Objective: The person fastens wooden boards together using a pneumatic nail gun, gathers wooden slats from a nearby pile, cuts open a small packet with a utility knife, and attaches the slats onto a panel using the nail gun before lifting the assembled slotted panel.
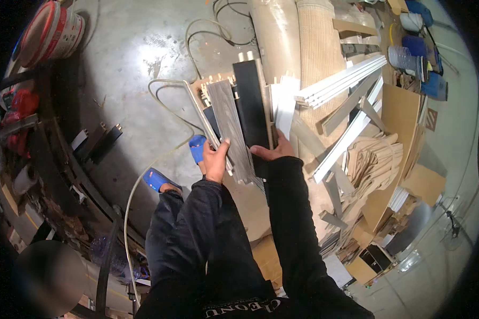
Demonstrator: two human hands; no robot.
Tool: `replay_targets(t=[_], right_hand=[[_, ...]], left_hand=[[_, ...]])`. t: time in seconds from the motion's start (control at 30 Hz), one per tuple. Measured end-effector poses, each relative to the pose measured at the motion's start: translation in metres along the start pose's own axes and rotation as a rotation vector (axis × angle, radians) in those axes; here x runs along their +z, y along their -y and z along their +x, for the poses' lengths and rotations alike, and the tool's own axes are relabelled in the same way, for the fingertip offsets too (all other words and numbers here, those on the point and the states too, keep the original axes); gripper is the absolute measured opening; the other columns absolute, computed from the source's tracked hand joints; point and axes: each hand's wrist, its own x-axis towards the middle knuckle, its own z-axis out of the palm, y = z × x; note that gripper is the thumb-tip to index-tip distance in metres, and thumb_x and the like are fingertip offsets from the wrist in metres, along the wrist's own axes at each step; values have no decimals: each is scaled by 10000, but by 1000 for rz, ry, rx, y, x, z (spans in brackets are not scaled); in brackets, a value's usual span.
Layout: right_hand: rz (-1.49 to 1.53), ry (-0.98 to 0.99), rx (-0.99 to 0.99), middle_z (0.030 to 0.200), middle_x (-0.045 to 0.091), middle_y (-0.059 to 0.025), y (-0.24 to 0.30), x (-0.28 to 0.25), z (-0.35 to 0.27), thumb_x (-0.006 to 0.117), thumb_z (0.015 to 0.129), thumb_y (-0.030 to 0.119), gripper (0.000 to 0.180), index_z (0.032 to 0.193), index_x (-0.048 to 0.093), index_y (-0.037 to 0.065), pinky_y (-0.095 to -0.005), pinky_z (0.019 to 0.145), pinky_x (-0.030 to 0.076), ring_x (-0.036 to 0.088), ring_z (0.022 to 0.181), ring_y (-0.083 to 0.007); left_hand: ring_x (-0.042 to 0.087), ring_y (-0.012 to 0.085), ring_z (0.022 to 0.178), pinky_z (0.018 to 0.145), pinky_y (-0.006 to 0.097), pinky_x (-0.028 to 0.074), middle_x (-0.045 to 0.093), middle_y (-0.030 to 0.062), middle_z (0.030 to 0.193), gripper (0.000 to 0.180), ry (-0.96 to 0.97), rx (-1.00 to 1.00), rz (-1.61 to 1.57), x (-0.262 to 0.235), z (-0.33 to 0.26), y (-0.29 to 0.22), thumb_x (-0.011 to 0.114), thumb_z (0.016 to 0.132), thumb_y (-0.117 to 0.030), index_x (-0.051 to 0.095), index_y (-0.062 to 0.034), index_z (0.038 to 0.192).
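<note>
1. The single head view looks steeply down from the person's head, over black sleeves and legs to the concrete floor (pixel 133 80).
2. It sits close to the left hand (pixel 216 161) and right hand (pixel 274 151).
3. Fisheye bending curves the edges; the dark rim probably hides the outer scene.

Left hand (pixel 216 159) grips the near end of a grey plank (pixel 230 127); right hand (pixel 274 151) holds a black plank (pixel 253 106) beside it. Both planks angle away over the concrete floor (pixel 127 69). White trim strips (pixel 340 82) lie right, red-and-white bucket (pixel 50 32) top left.
</note>
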Motion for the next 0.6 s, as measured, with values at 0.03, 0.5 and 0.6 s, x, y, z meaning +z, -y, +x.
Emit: replay_targets(t=[0.03,0.5,0.6], right_hand=[[79,52,-7,1161,529,-245,2,-16,-8,827,558,347,980,1297,328,-60,-355,903,433,550,1044,-308],[-35,90,-110,1178,511,-155,-70,-48,68,820,581,101,869,1279,329,-61,-299,892,438,517,1066,-218],[-18,64,-107,1167,519,-149,-69,-53,66,813,585,80,858,1284,332,-50,-300,902,427,505,1084,-221]], left_hand=[[553,157,834,766,277,441,591,85,943,404,5,4,-68,6,-5,2,650,770,-134,475,38,1091],[525,214,967,864,289,398,527,181,1075,618,-150,36,132,66,-41,6,651,757,-148,330,89,1228],[512,242,1013,900,302,378,510,194,1114,670,-95,-1,42,65,-44,3,671,737,-160,313,97,1243]])
